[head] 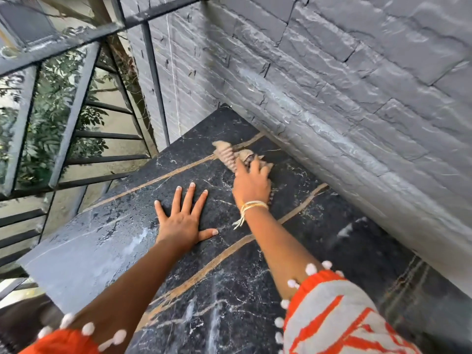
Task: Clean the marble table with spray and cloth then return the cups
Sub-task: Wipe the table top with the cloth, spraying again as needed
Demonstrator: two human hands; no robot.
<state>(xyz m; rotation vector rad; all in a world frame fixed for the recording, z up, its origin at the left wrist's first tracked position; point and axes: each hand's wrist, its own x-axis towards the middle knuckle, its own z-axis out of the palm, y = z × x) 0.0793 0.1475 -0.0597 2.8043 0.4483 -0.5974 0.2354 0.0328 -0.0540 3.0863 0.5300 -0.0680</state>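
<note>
While the left hand [184,221] lies flat and spread on the counter [76,256], the right hand [251,183] presses the cloth [229,155] near the wall [357,98]; overlapping strokes toward the wet near edge would serve best. Blur obscures the right fingers' hold, and no spray or cups are in view.

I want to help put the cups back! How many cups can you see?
0. The marble table holds only the left hand, resting flat, and the right hand, pressing the cloth. Cups may be out of frame.
</note>
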